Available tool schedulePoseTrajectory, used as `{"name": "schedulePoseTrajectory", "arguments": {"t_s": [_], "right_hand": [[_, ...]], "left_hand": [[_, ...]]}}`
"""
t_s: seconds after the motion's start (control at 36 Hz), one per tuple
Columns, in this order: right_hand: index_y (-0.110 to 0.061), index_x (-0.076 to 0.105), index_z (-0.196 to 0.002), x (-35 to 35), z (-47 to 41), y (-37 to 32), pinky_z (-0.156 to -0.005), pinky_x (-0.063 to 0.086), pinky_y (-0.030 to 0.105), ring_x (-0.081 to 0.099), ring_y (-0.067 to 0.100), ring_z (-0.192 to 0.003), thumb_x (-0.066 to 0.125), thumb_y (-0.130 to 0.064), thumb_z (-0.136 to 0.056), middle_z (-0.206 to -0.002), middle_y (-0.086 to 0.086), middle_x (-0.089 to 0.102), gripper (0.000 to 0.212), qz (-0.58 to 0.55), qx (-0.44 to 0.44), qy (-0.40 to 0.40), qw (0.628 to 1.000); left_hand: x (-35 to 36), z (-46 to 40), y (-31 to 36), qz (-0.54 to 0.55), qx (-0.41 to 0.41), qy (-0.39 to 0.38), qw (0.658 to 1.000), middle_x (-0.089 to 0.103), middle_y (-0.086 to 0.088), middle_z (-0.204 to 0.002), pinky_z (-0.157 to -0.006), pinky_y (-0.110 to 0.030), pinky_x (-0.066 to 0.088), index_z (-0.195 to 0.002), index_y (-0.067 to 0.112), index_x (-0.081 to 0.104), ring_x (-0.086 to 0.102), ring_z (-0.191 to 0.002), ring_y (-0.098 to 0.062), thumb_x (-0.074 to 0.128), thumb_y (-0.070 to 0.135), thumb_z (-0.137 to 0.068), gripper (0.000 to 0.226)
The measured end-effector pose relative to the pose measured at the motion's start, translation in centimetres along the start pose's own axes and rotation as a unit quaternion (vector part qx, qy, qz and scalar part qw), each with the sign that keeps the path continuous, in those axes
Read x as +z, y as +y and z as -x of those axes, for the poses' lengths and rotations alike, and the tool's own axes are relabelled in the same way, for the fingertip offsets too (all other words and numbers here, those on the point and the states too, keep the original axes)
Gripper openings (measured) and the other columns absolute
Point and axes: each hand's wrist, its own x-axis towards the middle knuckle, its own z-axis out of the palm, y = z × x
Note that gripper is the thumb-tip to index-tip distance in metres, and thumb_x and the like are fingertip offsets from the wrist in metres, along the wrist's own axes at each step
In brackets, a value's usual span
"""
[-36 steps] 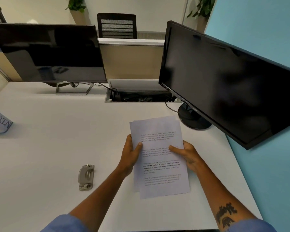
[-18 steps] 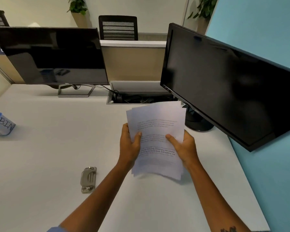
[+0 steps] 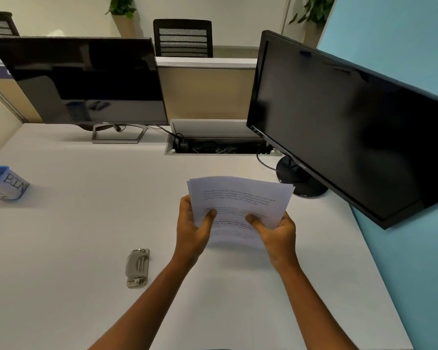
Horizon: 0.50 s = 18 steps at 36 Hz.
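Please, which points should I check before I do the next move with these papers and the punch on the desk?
1. Both hands grip the sheets: ok; left hand and right hand pinch the sides.
2. Sheet edges squared: not ok; top edges lie staggered.
3. The hole punch is free: ok; it lies untouched on the desk.
4. Number of sheets: cannot tell.

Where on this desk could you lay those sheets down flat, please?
The widest bare stretch of desk lies between the bin, the punch and the left monitor's stand. Right of the punch, toward the near edge, is bare too. It is crowded by the cable tray and the right monitor's base.
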Motion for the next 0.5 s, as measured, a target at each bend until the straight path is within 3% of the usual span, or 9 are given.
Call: {"name": "schedulePoseTrajectory", "arguments": {"t_s": [0.14, 0.25, 0.36, 0.42, 0.5], "right_hand": [[-0.05, 0.076, -0.102, 0.2, 0.2, 0.1, -0.074, 0.067, 0.029, 0.078, 0.011, -0.096, 0.098, -0.06, -0.055, -0.103, -0.015, 0.081, 0.053, 0.0, 0.002, -0.001, 1.0], [-0.05, 0.075, -0.107, 0.2, -0.1, -0.7, -0.074, 0.064, 0.023, 0.077, 0.01, -0.101, 0.096, -0.062, -0.057, -0.106, -0.016, 0.08, 0.056, -0.009, -0.017, -0.006, 1.0], [-0.045, 0.071, -0.117, 0.3, -0.1, 0.0, -0.076, 0.065, 0.025, 0.076, 0.011, -0.105, 0.099, -0.045, -0.064, -0.111, -0.014, 0.079, 0.06, 0.001, -0.013, -0.012, 1.0], [-0.048, 0.069, -0.119, 0.4, -0.1, 0.6, -0.077, 0.065, 0.027, 0.075, 0.01, -0.106, 0.101, -0.039, -0.064, -0.112, -0.015, 0.078, 0.064, 0.007, -0.003, -0.012, 1.0], [-0.046, 0.066, -0.124, 0.6, -0.2, 1.3, -0.079, 0.066, 0.03, 0.074, 0.01, -0.108, 0.102, -0.044, -0.059, -0.115, -0.014, 0.077, 0.074, 0.003, 0.008, -0.013, 1.0]], "left_hand": [[0.1, 0.1, 0.0, -0.005, 0.007, -0.002, 1.0, 0.067, 0.013, -0.116, -0.077, -0.022, 0.062, -0.123, 0.052, 0.052, 0.067, -0.112, -0.012, 0.071, 0.016, -0.098, 0.048], [0.0, -0.3, 0.5, 0.0, 0.021, 0.005, 1.0, 0.066, 0.014, -0.114, -0.079, -0.023, 0.062, -0.126, 0.048, 0.052, 0.067, -0.112, -0.013, 0.07, 0.016, -0.098, 0.046], [-0.1, -0.2, 0.1, 0.001, 0.017, 0.002, 1.0, 0.067, 0.014, -0.115, -0.082, -0.025, 0.063, -0.126, 0.047, 0.051, 0.067, -0.113, -0.014, 0.072, 0.018, -0.097, 0.046], [0.0, 0.0, -0.5, -0.007, -0.001, -0.001, 1.0, 0.066, 0.014, -0.117, -0.084, -0.028, 0.063, -0.125, 0.05, 0.051, 0.066, -0.114, -0.015, 0.073, 0.017, -0.096, 0.049], [0.0, 0.3, -0.8, -0.02, -0.008, -0.003, 1.0, 0.065, 0.02, -0.118, -0.082, -0.024, 0.063, -0.124, 0.06, 0.048, 0.065, -0.115, -0.01, 0.074, 0.02, -0.095, 0.056]]}}
